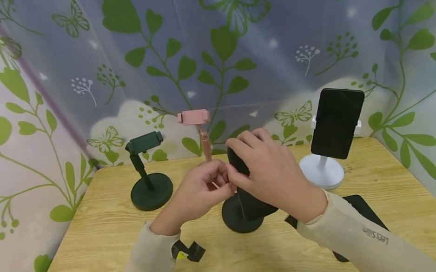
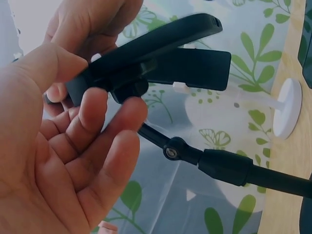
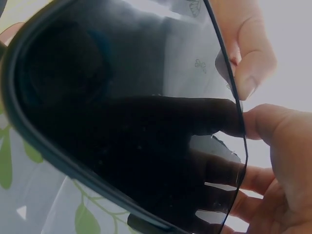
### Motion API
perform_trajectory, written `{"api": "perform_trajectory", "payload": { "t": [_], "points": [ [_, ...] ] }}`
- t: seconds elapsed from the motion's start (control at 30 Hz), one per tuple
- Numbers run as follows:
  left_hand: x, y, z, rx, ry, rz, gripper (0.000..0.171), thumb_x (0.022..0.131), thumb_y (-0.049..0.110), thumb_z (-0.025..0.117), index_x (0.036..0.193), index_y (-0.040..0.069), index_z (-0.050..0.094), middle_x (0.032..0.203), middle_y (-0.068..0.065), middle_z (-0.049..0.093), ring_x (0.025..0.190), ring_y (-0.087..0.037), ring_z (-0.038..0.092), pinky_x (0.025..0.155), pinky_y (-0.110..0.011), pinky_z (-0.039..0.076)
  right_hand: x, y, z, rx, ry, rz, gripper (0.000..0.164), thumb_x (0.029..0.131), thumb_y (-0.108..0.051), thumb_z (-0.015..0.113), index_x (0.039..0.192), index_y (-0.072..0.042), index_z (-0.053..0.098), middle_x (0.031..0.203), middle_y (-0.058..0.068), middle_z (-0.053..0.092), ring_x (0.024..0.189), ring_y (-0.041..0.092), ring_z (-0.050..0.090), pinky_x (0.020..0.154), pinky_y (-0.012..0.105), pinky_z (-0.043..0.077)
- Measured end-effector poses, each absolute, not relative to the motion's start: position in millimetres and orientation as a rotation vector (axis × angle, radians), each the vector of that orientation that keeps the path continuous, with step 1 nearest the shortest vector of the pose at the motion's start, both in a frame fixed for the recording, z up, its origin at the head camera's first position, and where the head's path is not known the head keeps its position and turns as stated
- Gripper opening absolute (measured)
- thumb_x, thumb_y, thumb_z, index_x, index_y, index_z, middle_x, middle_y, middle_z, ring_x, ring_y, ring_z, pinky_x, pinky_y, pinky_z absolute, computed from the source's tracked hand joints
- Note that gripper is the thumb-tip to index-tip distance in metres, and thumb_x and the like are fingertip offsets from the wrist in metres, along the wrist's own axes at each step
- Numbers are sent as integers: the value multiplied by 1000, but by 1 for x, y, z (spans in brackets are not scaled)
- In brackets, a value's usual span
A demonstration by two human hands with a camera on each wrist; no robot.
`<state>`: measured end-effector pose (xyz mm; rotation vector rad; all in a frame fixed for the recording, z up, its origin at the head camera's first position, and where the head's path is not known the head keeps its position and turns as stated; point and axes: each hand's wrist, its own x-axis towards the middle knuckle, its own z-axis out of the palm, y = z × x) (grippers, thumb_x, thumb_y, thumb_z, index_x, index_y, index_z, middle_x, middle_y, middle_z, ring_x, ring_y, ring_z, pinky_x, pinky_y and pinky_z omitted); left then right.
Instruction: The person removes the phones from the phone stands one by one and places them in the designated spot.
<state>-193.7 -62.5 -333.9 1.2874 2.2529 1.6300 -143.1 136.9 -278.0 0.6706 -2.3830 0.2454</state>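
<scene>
Head view, toward 4 o'clock: on beige right sleeve (image 1: 358, 238), legible as lettering "Let'sSlim" (image 1: 375, 235). Set in small dark characters, single line, along the forearm. Stands upside down to the camera; begins with "Let's" at the 4 o'clock end, runs up toward 10 o'clock, finishes with "Slim". Read with less certainty in the last few characters, thin and small; likewise at the apostrophe.
</scene>
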Motion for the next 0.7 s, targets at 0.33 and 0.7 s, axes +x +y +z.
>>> {"api": "perform_trajectory", "payload": {
  "t": [0.33,0.7],
  "points": [
    [-189,-63,-330,1239,2318,1617,3,98,14,67,101,12,67,84,2,63,72,-18,59,65,-34,53,-144,134,-276,645,-2385,281,29,93,-23,69,119,-10,69,108,6,66,96,33,58,53,38,52],
    [-189,-64,-329,1251,2336,1586,9,98,10,65,99,18,66,82,4,65,71,-16,60,66,-33,53,-144,133,-275,642,-2396,300,27,93,-21,69,118,-10,70,107,5,67,96,32,58,52,38,51]
  ]
}}
